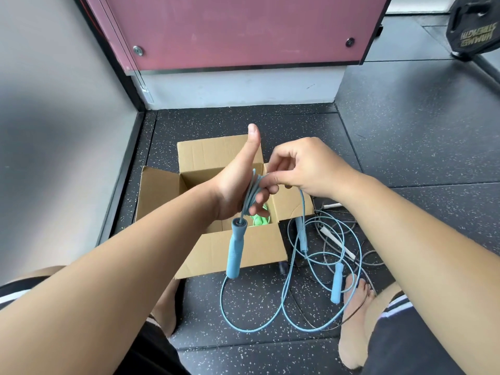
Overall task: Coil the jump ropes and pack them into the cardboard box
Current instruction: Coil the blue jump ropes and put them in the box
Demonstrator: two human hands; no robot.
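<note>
Your open brown cardboard box (213, 250) holds a bright green bundle (259, 221). Your left hand (238, 185) grips a part-coiled light-blue jump rope (250, 194); your right hand (303, 169) pinches its cord. Loose ropes (338, 242) tangle beside the box.

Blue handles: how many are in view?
3 blue handles: one hangs under the left hand; one lies on the floor near the right foot; one lies beside the cardboard box. The tangle may hide more.
</note>
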